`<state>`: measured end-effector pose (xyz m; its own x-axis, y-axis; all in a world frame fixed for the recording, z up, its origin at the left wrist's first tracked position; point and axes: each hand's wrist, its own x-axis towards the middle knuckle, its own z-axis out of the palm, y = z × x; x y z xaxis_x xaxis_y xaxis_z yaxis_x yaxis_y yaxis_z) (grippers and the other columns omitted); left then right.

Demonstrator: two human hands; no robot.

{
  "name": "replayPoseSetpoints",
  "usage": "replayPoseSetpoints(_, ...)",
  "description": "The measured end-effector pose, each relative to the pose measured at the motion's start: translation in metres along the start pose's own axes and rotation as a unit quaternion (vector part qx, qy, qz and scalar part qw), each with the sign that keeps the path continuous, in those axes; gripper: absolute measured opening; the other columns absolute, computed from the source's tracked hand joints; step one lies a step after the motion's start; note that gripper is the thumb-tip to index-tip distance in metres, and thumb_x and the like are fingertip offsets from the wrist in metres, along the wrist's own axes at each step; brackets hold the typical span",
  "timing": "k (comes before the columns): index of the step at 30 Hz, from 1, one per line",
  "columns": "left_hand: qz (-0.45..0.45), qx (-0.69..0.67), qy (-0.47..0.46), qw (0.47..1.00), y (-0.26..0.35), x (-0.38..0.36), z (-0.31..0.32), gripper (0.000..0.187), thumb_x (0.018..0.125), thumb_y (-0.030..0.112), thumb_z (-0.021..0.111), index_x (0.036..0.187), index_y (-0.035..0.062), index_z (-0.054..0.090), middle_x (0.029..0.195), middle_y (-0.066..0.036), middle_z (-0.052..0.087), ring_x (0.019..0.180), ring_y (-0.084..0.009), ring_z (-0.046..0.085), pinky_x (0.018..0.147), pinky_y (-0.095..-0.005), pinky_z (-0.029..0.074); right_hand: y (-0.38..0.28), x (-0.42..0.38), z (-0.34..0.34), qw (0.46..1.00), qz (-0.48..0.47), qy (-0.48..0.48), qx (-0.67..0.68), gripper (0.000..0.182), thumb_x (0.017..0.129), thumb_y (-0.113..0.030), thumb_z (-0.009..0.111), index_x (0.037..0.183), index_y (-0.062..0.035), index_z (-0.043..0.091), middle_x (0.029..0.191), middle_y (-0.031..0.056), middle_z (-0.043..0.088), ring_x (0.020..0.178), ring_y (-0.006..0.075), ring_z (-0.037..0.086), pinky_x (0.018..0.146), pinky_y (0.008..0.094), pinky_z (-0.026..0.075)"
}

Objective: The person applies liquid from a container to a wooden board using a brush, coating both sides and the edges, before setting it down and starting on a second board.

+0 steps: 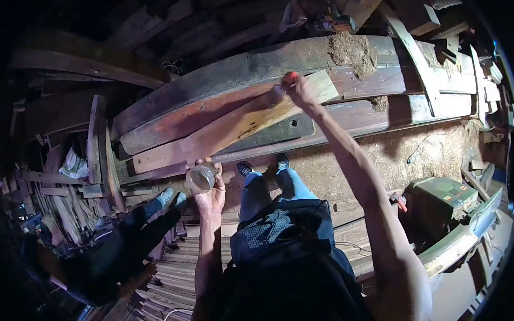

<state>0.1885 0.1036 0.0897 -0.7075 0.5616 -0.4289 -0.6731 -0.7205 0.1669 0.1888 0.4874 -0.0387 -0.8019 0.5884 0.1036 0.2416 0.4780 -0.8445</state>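
Note:
In my left hand (210, 197) is a clear plastic cup (201, 179), gripped with the fingers around its side; its contents look dull and cannot be made out. My right hand (303, 97) is closed on a small brush (291, 78) with a red end, its lower part blurred, over the far part of a long pale plank (212, 137). The plank lies at a slant across the workbench (226, 69), with a dark knotty streak along its near edge. Whether the brush touches the wood cannot be told.
Wood shavings (360, 54) lie on the bench's far side. A green machine (443, 196) stands at the right. Loose timber (69, 202) is stacked at the left, where another person (106, 251) stands close by. Slatted boards (174, 271) lie underfoot.

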Motion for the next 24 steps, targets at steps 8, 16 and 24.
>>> replayPoseSetpoints(8,-0.014,-0.017,-0.008,1.000,-0.004,-0.001,-0.011,0.033,0.092,0.035,0.066,0.112,0.0085,0.065,0.118,-0.007,0.060,0.108,-0.0293,0.056,0.076,-0.0370,0.064,-0.045,0.013,-0.099,0.952,-0.042,0.116,-0.280,0.018,0.089,-0.024,0.060,0.100,-0.0108,0.062,0.075,0.0170,0.066,0.068,0.0366,0.065,0.059,0.0467,0.049)
replayPoseSetpoints(16,-0.016,-0.008,0.008,1.000,-0.007,0.005,-0.007,0.035,0.092,0.037,0.066,0.112,0.0082,0.065,0.117,-0.007,0.060,0.110,-0.0300,0.055,0.074,-0.0364,0.064,-0.110,-0.052,0.005,0.983,-0.054,-0.126,-0.122,0.022,0.088,-0.023,0.063,0.102,-0.0075,0.057,0.093,0.0188,0.066,0.082,0.0403,0.065,0.069,0.0481,0.051)
replayPoseSetpoints(24,-0.018,-0.006,-0.001,1.000,-0.014,0.023,-0.017,0.038,0.093,0.038,0.064,0.114,0.0069,0.062,0.118,-0.010,0.060,0.110,-0.0312,0.055,0.075,-0.0374,0.064,0.002,-0.032,-0.014,0.997,0.033,0.001,-0.076,0.023,0.092,-0.030,0.062,0.088,-0.0070,0.064,0.072,0.0189,0.063,0.065,0.0371,0.064,0.057,0.0443,0.046)
